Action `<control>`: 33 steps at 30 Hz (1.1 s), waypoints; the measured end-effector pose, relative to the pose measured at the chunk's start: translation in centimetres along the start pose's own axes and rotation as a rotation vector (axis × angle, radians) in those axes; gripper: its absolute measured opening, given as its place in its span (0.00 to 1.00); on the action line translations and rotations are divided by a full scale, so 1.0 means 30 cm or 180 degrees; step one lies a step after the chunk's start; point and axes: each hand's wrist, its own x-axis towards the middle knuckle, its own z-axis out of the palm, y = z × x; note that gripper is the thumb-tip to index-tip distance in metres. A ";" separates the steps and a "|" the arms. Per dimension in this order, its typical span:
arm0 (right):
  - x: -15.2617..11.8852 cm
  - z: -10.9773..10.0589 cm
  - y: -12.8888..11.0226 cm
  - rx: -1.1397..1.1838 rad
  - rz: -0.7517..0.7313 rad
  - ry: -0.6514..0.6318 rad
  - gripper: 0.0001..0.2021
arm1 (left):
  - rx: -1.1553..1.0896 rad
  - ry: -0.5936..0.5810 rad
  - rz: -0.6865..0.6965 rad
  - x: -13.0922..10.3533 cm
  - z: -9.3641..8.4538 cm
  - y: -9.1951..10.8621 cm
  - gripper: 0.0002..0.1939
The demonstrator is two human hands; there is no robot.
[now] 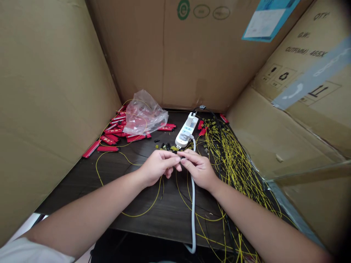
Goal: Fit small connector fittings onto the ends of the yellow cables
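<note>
Beyond the left hand (157,166), clear bag (145,113) among red pieces (108,149).

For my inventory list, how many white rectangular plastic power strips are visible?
1: the power strip lies on the dark brown table, beyond the left hand and right hand.

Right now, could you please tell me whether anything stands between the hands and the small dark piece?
Nothing visible does: the fingertips of the left hand and right hand meet at the dark piece. The strip lies just beyond them; its cord passes beneath the right hand.
</note>
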 end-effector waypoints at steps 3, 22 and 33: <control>-0.003 0.008 -0.003 -0.0351 -0.0173 0.0219 0.13 | -0.0107 -0.0015 -0.0080 0.000 -0.001 0.001 0.12; -0.013 0.017 -0.021 -0.1241 -0.0527 0.0705 0.05 | -0.0129 0.0007 0.0036 0.006 0.015 -0.023 0.15; -0.013 0.003 -0.013 -0.1028 -0.0512 0.0341 0.07 | 0.0353 -0.0003 0.0148 0.000 0.012 -0.018 0.23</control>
